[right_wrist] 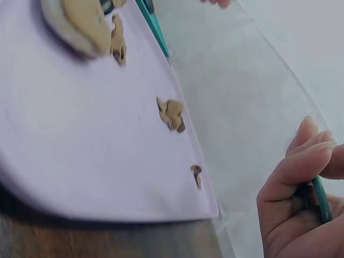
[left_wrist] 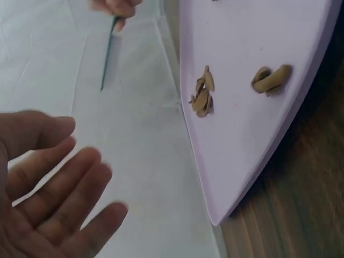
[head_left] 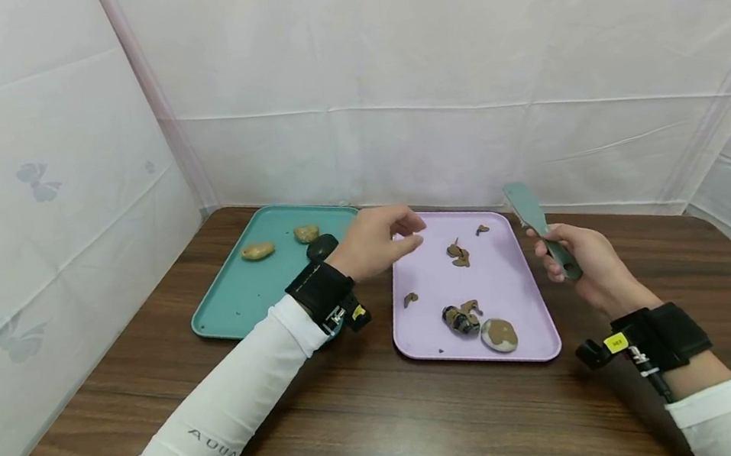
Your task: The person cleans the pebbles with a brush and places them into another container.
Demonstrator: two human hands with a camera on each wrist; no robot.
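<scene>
My right hand point(head_left: 580, 257) grips the green peeler point(head_left: 537, 225), blade tilted up and away, just right of the purple tray point(head_left: 529, 314), while my empty left hand point(head_left: 377, 242) hovers loose-fingered over that tray's far-left corner, nearer the peel scraps point(head_left: 457, 253).

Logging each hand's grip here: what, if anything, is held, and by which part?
The right hand grips a grey-green flat spatula by its handle end. The left hand holds nothing.
</scene>
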